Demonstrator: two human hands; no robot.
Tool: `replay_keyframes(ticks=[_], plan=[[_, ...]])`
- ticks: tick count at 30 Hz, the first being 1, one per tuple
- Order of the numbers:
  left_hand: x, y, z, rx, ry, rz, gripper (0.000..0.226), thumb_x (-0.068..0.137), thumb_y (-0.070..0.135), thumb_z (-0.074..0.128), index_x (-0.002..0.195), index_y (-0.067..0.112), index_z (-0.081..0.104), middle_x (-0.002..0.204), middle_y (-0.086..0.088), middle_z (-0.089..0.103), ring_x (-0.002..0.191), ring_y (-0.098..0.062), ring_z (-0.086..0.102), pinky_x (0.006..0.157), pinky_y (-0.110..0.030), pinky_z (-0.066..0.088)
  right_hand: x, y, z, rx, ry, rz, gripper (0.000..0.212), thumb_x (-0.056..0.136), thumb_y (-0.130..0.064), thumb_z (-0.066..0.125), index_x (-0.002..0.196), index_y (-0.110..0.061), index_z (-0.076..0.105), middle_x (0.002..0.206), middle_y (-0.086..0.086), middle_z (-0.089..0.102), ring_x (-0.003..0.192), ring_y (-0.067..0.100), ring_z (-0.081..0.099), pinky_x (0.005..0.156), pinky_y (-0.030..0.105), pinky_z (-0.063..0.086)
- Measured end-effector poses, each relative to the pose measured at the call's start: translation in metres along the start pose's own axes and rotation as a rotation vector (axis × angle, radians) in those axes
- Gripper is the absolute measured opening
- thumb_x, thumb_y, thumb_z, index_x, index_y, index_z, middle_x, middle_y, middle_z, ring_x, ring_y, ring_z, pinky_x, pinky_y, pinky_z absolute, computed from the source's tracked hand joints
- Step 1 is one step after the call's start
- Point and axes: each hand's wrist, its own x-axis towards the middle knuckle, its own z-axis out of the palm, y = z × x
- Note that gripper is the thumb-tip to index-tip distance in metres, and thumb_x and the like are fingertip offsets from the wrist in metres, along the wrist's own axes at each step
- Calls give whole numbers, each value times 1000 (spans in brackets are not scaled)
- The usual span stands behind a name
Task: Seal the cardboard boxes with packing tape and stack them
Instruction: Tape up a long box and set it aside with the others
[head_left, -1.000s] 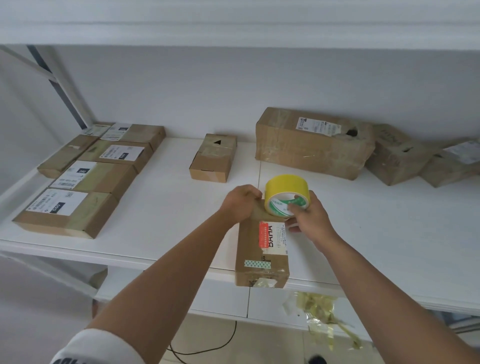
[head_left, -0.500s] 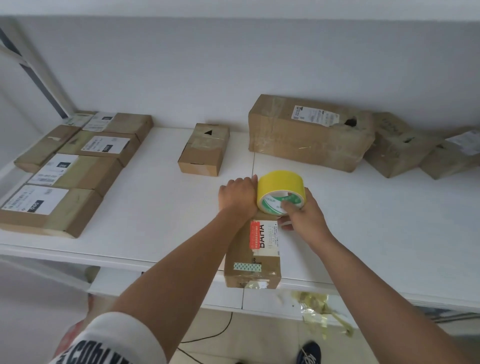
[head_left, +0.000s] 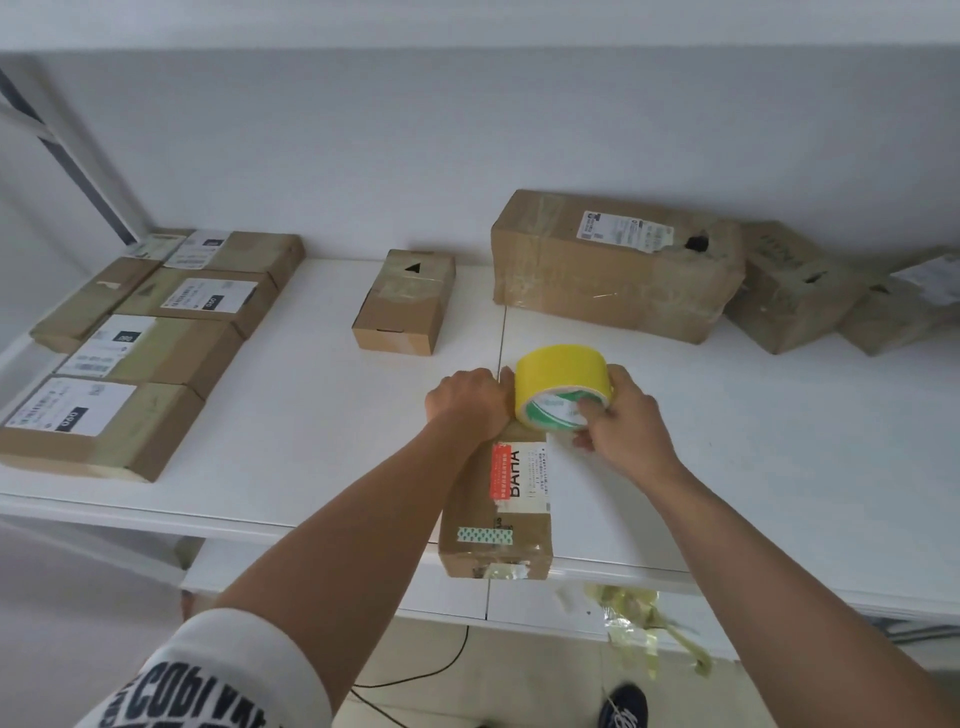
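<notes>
- A white shelf (head_left: 291, 441) with a seam down its middle runs along a pale grey wall; another white shelf board spans the top of the view, and a lower white ledge sits below the front edge.
- Scraps of yellowish used tape (head_left: 649, 629) hang from the lower ledge, above a tiled floor with a black cable (head_left: 415, 675) and a dark shoe (head_left: 623, 706).
- Flat labelled boxes (head_left: 156, 332) lie side by side at the left; a small box (head_left: 402, 306) stands near the wall in the middle; a large box (head_left: 613, 270) with a torn hole lies to the right, with two more crumpled boxes (head_left: 800, 296) beside it.
- The long box (head_left: 496, 512) being sealed lies lengthwise at the shelf's front edge, its near end overhanging.
- The left hand (head_left: 467, 400) rests on the box's far end, fingers curled over it.
- The right hand (head_left: 618, 421) grips the yellow tape roll (head_left: 561, 384), thumb in the green-printed core, fingers round the outside; the roll stands on the box's far end, touching the left hand.
- The box's label reads "BAHA" beside a red strip; small print is illegible. A green patterned strip crosses the near end.
- The left-side labels carry dark patches with white marks, unreadable. The white sleeve (head_left: 208, 680) bears dark letters, only partly legible.
</notes>
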Motion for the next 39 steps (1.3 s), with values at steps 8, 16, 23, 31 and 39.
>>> replay_keyframes(ticks=[8, 16, 23, 31, 39], plan=[[-13, 12, -3, 247, 255, 250, 47, 106, 36, 25, 99, 11, 64, 98, -8, 67, 93, -27, 59, 77, -38, 35, -9, 29, -5, 209, 21, 166, 12, 95, -9, 53, 105, -17, 52, 95, 17, 67, 51, 20, 64, 49, 28, 52], [-2, 17, -7, 48, -29, 206, 35, 106, 33, 27, 115, 14, 56, 115, -8, 64, 99, -27, 56, 80, -37, 40, -10, 34, 5, 434, -13, 257, 18, 97, -6, 57, 114, -7, 51, 96, 25, 64, 51, 25, 64, 44, 27, 53], [-11, 39, 1, 257, 11, 124, 59, 105, 44, 14, 109, 13, 64, 112, -9, 65, 103, -27, 52, 90, -44, 32, -12, 46, 6, 398, -83, 316, 23, 94, -16, 65, 106, 3, 57, 59, 17, 59, 50, 27, 55, 45, 29, 43], [-11, 45, -1, 219, -34, 192, 49, 107, 39, 16, 102, 14, 57, 93, -6, 62, 90, -26, 56, 79, -38, 37, -8, 55, 10, 296, -60, 306, 24, 90, -28, 70, 97, -9, 58, 49, 8, 55, 39, 24, 46, 44, 28, 44], [-14, 38, -8, 195, -28, 244, 35, 104, 29, 22, 117, 12, 49, 110, -10, 62, 91, -29, 55, 73, -39, 38, -16, 40, 9, 368, -84, 291, 29, 93, -18, 65, 118, -10, 53, 67, 19, 63, 45, 25, 56, 43, 27, 45]])
